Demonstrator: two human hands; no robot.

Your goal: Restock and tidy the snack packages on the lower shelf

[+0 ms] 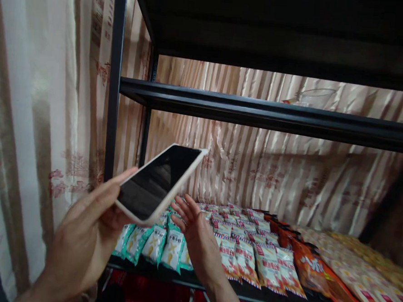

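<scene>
My left hand (84,228) grips a smartphone (158,180) with a dark screen and a pale case, held tilted above the shelf. Close to the phone's lower right edge, my right hand (196,232) is raised with its fingers apart and nothing in it. Behind both hands, teal and white snack packets (153,243) stand in rows at the left of the shelf. White and red snack packets (244,258) fill the middle, just right of my right hand. My right hand and forearm hide some of the packets.
Orange bags (312,267) and rows of pale packaged snacks (361,270) lie to the right. A black metal shelf board (259,106) crosses above, bearing a clear container (316,98). At the left rises a black upright post (114,82) beside a striped curtain (43,114). Red cloth (152,291) shows below.
</scene>
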